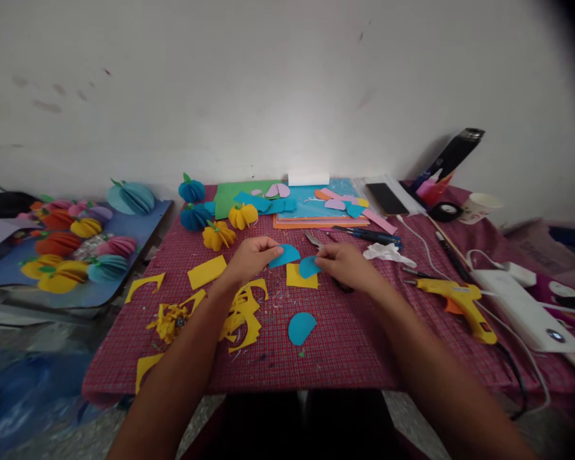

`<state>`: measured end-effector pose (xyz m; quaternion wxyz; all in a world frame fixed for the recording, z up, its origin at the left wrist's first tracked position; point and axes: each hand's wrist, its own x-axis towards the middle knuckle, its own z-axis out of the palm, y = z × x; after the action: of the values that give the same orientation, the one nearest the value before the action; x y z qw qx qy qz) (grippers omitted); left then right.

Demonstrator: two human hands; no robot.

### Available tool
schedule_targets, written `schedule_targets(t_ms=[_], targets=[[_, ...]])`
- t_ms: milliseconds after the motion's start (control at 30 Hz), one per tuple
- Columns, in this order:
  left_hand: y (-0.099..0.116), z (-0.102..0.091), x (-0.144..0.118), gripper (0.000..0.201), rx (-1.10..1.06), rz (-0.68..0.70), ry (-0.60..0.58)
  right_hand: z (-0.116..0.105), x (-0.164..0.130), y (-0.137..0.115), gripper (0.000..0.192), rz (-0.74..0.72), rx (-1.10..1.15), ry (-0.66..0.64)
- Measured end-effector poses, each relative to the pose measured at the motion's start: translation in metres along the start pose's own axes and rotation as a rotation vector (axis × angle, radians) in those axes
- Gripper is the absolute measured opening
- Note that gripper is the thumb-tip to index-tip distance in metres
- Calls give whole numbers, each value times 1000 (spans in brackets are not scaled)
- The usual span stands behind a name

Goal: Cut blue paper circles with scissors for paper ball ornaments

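A blue paper half-round (pixel 284 255) with a smooth curved edge sits pinched in the fingertips of the left hand (pixel 252 257), held just above the middle of the surface (pixel 345 345). A second blue half-round (pixel 308 266), of the same colour and shape, is pinched by the right hand (pixel 345 264), overlapping a yellow paper square (pixel 298 278) beneath it. A third blue half-round (pixel 301 328) lies flat nearer the front edge. Scissors (pixel 313 240) rest just behind the right hand. Yellow paper scraps (pixel 242 314) lie under the left forearm. A yellow glue gun (pixel 460 299) lies to the right, paper pumpkins (pixel 230 225) behind.
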<state>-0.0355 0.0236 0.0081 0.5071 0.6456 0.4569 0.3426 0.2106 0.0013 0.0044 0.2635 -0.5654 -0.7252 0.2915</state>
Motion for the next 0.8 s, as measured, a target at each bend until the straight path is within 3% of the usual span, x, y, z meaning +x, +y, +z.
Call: schedule_targets(t_ms=[67,167,233,267,367,433,567,800], targets=[[3,-1,-1,30,35,24,18,1,0,1,14,-6,-149,-62],[6,0,-3,33,52,35,21,0,-4,-6,12,-34,-312,66],[5,0,-3,36,33,34,38,-2,-10,-15,13,-112,-291,77],[5,1,-2,36,10,34,51,-3,-14,-20,13,-175,-239,11],[3,1,-1,37,-76,33,93,0,-29,-36,19,-406,-86,-411],[3,2,0,36,-106,27,117,6,-40,-43,26,-499,-142,-573],[1,2,1,35,-109,33,118,17,-50,-47,15,-491,-282,-612],[0,3,0,32,-56,51,79,20,-40,-41,12,-436,-157,-633]])
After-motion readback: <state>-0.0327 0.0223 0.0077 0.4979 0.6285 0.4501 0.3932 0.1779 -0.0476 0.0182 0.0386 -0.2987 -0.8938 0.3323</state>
